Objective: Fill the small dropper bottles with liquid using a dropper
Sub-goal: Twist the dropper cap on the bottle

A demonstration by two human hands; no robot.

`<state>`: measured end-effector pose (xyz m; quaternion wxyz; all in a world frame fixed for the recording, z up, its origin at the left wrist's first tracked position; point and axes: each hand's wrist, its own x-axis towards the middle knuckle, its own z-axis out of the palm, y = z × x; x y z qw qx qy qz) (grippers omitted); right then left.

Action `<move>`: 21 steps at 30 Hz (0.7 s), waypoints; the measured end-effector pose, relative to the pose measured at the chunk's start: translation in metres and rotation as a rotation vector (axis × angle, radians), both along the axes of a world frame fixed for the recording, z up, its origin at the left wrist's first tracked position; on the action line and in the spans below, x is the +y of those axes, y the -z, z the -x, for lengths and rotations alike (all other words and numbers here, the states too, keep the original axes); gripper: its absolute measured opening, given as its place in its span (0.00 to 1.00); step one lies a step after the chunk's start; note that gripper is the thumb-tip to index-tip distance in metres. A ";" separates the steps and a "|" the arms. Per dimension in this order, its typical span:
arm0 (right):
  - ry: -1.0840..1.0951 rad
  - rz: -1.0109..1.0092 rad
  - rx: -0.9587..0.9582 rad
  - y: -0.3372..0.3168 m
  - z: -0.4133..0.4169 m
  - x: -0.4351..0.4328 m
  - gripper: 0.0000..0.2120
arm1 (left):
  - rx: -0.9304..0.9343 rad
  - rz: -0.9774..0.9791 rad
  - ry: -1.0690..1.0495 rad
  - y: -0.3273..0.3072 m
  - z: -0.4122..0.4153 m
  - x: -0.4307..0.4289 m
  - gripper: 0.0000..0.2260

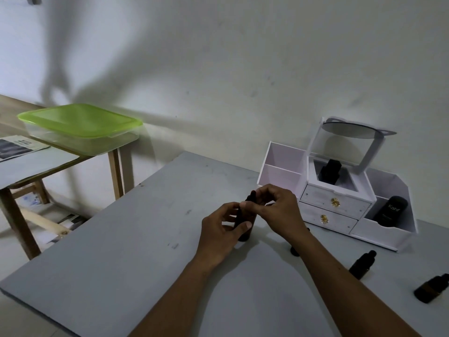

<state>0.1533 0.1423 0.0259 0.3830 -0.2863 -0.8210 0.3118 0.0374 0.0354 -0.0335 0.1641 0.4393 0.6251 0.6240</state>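
Steadiness matters here: the left hand (220, 229) grips the small dark glass dropper bottle (245, 235) on the grey worktop (145, 239), near its middle, while the right hand (279, 210) pinches the black dropper top (251, 197). Best draw it straight up, slowly, bottle held firm.

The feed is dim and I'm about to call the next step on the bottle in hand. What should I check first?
1. Bottle held firmly: the left hand grips the dark bottle. Ok.
2. Hold on the top: the right hand pinches the dropper top. Ok.
3. Top loosened or still tight: fingers hide the neck. Cannot tell.
4. Liquid level: the glass is too dark to see through. Cannot tell.
5. Next bottles at hand: a small bottle and a second small bottle sit on the table to the right. Ok.
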 end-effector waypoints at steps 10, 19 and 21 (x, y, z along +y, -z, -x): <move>-0.074 0.004 -0.006 0.001 -0.005 0.000 0.10 | -0.009 -0.013 0.007 0.002 0.001 0.001 0.18; -0.109 0.012 0.005 0.005 -0.006 0.000 0.14 | -0.007 -0.025 0.007 0.003 0.002 0.002 0.19; -0.082 -0.001 0.002 0.006 -0.004 0.000 0.11 | -0.004 -0.026 0.005 0.004 0.001 0.002 0.19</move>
